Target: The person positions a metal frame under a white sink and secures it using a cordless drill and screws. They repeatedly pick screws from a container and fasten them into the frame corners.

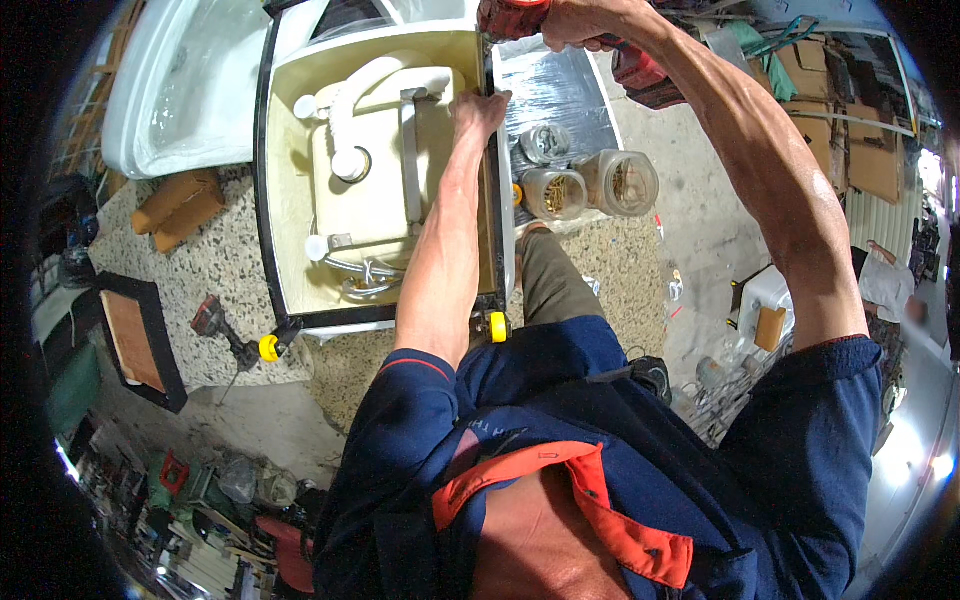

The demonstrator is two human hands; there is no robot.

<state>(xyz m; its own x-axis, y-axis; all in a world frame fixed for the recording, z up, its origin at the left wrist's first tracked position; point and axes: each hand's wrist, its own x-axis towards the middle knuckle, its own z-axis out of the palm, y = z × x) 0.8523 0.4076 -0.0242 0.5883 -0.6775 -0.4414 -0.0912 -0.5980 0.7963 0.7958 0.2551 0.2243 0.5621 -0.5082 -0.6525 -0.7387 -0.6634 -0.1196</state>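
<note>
My right hand [590, 18] is closed round the handle of a red and black cordless drill [515, 18], held at the top over the far right corner of a black frame [265, 200]. The frame runs round an upturned cream tub [290, 270]. My left hand [480, 112] reaches across the tub to its right side, fingers curled over the frame bar; the fingertips are partly hidden. Inside the tub lie a white corrugated hose [348, 105], a metal bracket [410, 150] and braided silver hoses [370, 280]. The drill's bit cannot be made out.
To the right stand clear jars [555, 193] of screws beside a film-wrapped panel [555, 85]. Another drill [212, 320] rests at the left, near a yellow-capped foot [268, 348]. A white tub [180, 90] stands at the far left. Another person [885, 285] is at the far right.
</note>
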